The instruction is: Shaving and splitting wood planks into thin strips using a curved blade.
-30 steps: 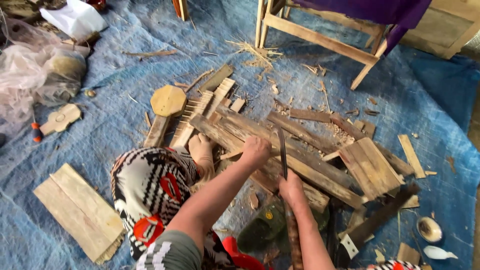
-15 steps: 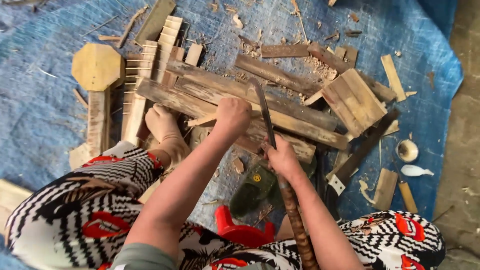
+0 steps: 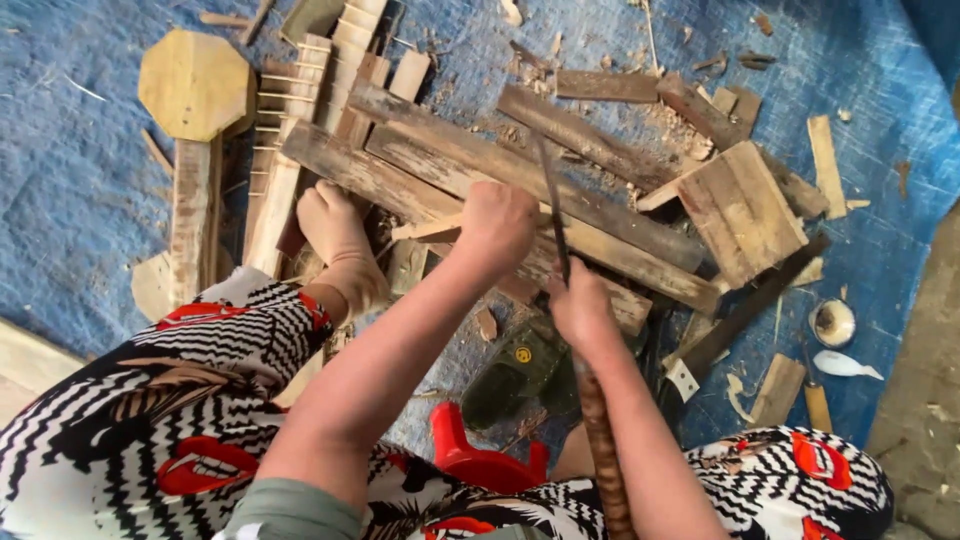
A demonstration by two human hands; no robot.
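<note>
My left hand (image 3: 497, 225) is closed on a thin pale strip of wood (image 3: 430, 229) lying across the stacked planks. My right hand (image 3: 580, 305) grips the handle of a long dark blade (image 3: 550, 205), which stands edge-down beside my left fist over the weathered planks (image 3: 480, 165). My bare foot (image 3: 338, 240) presses on the near end of the plank pile. A brown wooden stick (image 3: 600, 440) runs along my right forearm toward the camera.
Blue tarp (image 3: 80, 200) covers the ground. An octagonal wooden piece (image 3: 193, 82) lies at upper left, a slatted board (image 3: 740, 210) to the right, a small round cup (image 3: 832, 322) and scraps at far right. A red plastic stool (image 3: 480, 460) and green shoe (image 3: 520, 365) lie below me.
The view has tilted down and closer to the planks. Both hands stay at the same spot on the pile, the blade still upright beside my left fist.
</note>
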